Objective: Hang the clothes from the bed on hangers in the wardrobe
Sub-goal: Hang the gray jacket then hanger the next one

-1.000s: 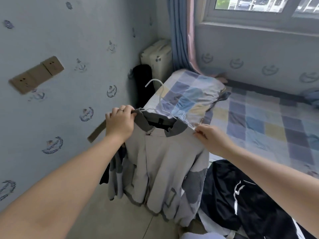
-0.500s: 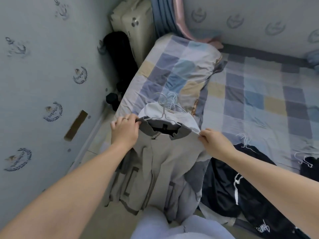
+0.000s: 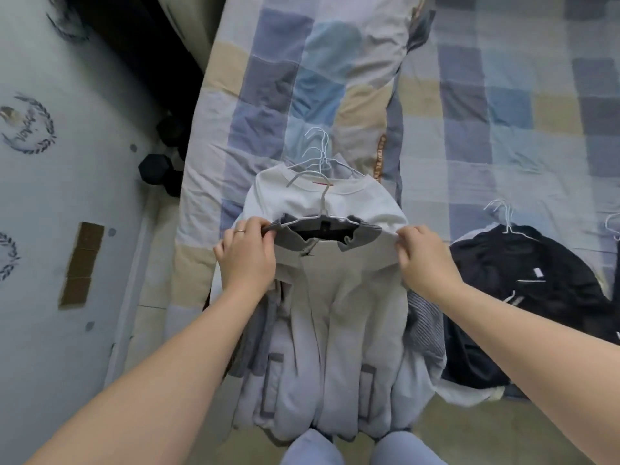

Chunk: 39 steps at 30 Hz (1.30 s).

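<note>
In the head view, the person is standing at the bed's (image 3: 503,95) near edge, looking down, and both arms are reaching in from the bottom of the frame to the centre. The left hand (image 3: 246,260), wearing a ring (image 3: 240,231), is pinching the jacket (image 3: 335,313) by the left end of its dark grey collar, fingers curled tight on the cloth. The right hand (image 3: 424,263) is gripping the jacket's right shoulder, fingers folded over the fabric. The pale grey jacket is hanging between the 2 hands at centre frame, on a white wire hanger (image 3: 323,204) whose hook is sticking up above the collar, and its lower part is draping down toward the person's knees (image 3: 312,448) at the bottom edge. Just behind the collar, a white shirt (image 3: 369,206) is lying on the bed with more wire hangers (image 3: 322,152) poking out at its neck. At the right of the frame, a black garment (image 3: 536,297) is lying on the checked sheet with its own hanger (image 3: 505,216) at the top. A folded checked quilt (image 3: 302,78) is filling the upper centre. At the left, a dark dumbbell (image 3: 156,167) is sitting on the floor beside the patterned wall (image 3: 33,196).
</note>
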{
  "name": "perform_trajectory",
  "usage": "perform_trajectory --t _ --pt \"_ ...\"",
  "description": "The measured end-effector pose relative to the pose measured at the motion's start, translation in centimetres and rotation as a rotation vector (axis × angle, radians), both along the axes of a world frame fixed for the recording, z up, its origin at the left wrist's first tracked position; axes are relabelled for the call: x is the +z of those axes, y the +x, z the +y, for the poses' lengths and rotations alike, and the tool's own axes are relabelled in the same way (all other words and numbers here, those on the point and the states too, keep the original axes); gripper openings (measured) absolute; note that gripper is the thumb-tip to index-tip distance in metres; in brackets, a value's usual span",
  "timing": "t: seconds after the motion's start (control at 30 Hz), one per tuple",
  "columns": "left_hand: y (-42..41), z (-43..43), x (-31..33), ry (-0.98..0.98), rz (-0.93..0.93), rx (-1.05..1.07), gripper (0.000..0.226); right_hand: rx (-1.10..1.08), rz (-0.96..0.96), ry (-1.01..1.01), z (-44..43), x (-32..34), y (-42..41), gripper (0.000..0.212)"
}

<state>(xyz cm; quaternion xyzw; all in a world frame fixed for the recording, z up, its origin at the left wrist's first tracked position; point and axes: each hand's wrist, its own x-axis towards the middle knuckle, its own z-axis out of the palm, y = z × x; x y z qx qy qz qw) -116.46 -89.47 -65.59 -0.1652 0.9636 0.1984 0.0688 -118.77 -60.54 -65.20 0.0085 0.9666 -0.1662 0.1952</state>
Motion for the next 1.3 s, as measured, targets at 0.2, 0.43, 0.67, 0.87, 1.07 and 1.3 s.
perform_trajectory --t 0.2,0.43,0.67,0.87,1.07,1.3 --pt "-3.8 -0.9 -8.5 -0.005 -0.018 -0.067 0.023 -0.043 -0.072 -0.077 -1.4 -8.2 -3.2 0.024" --pt "-8.0 -0.1 -15.4 0.045 0.024 -0.041 0.038 -0.040 -0.039 -0.096 -2.1 -14.9 -5.9 0.058" --pt "-3.7 2.3 -15.9 0.066 -0.133 -0.146 0.063 0.091 -0.129 0.041 -2.9 -14.8 -1.5 0.071" --pt "3.0 5.3 -10.8 0.042 -0.268 -0.221 0.069 0.283 -0.193 0.095 -1.3 -10.3 3.1 0.078" --pt "9.1 8.1 -3.9 0.017 -0.349 -0.177 0.072 0.428 -0.206 0.095 1.5 -3.5 5.2 0.071" --pt "14.4 11.5 5.1 0.042 -0.277 0.050 0.075 0.535 -0.142 0.038 3.7 5.2 7.3 0.072"
